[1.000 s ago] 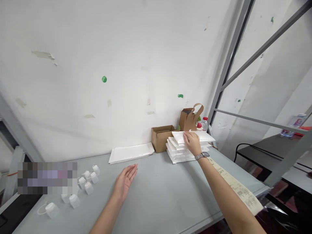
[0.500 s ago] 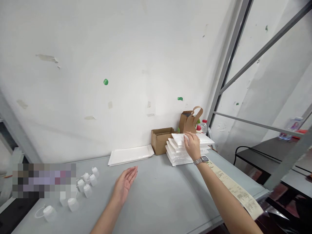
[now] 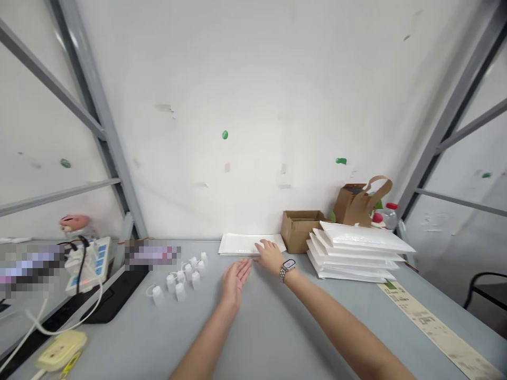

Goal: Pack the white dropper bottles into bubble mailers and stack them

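We find our right hand (image 3: 270,257) with its fingers (image 3: 260,245) slightly curved, resting on the near edge of a flat white envelope (image 3: 237,244) lying lengthwise along the tabletop (image 3: 269,338); our left hand (image 3: 236,283) is empty, fingers spread.

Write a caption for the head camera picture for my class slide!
Right hand touches a flat white pack, left hand open beside it, a stack of white padded envelopes nearby.

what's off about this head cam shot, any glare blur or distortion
Head view: wide-angle distortion makes the grey metal uprights lean inward toward the table. Head view: bright, flat light leaves soft shadows and mild glare on the white padded mailers. Head view: the right hand looks slightly soft; a pixelated patch hides detail.
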Motion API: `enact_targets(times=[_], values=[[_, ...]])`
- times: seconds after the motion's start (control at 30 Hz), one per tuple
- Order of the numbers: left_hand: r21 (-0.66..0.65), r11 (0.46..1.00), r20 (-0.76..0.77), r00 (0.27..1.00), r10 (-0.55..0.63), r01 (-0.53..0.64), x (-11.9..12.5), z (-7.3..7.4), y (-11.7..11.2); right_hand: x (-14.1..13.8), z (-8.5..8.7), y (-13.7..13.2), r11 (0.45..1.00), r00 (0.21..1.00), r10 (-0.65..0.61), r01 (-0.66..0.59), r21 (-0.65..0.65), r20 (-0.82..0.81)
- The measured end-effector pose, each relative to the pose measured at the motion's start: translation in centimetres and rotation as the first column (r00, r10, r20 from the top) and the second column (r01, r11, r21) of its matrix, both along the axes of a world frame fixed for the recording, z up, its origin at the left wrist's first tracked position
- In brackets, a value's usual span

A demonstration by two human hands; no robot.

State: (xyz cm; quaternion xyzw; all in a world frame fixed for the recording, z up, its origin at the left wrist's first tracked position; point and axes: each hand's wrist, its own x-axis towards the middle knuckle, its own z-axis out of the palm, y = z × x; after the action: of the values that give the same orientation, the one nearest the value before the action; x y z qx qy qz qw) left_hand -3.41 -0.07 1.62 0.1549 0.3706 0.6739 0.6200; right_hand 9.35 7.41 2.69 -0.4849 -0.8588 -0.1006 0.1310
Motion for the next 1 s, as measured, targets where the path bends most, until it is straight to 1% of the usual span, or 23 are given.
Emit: enact_targets(times=[0.1,0.2,0.37,0.6,0.7,0.77,0.83,0.93,1.0], values=[[-0.008,1.000,0.008,1.000,0.021,-0.021,0.0,0.0,0.1,-0.3,-1.1,2.5,0.998,0.999,-0.053,0.053,-0.015,-0.008],[-0.006,1.000,0.021,1.000,0.014,-0.014,0.2,0.1,-0.1,0.4,-1.3,3.8,0.999,0.999,-0.038,0.038,-0.016,-0.011],[-0.003,1.000,0.037,0.999,0.001,-0.001,0.4,-0.1,-0.2,2.0,-1.9,4.0,1.000,0.999,0.011,-0.011,0.008,-0.035],[-0.022,1.000,0.037,0.999,0.003,-0.002,0.2,-0.3,0.1,3.0,-4.3,3.9,0.996,0.991,0.030,-0.019,0.082,-0.130],[-0.033,0.999,0.033,0.999,0.002,-0.001,0.2,-0.2,0.1,3.4,-4.8,3.7,0.991,0.982,0.042,-0.018,0.130,-0.182],[-0.040,0.999,0.030,1.000,0.002,-0.001,0.1,-0.2,0.2,3.8,-4.9,3.5,0.987,0.975,0.047,-0.012,0.161,-0.216],[-0.046,0.999,0.031,0.999,0.006,-0.005,0.0,-0.2,0.3,4.3,-4.8,3.3,0.974,0.959,0.061,0.003,0.225,-0.278],[-0.056,0.998,0.049,0.999,0.012,-0.009,-0.1,-0.2,0.5,4.8,-4.3,2.8,0.926,0.921,0.115,0.037,0.376,-0.373],[-0.068,0.998,0.067,0.998,0.014,-0.009,-0.1,-0.3,0.6,4.8,-3.8,2.2,0.896,0.916,0.122,0.064,0.440,-0.382]])
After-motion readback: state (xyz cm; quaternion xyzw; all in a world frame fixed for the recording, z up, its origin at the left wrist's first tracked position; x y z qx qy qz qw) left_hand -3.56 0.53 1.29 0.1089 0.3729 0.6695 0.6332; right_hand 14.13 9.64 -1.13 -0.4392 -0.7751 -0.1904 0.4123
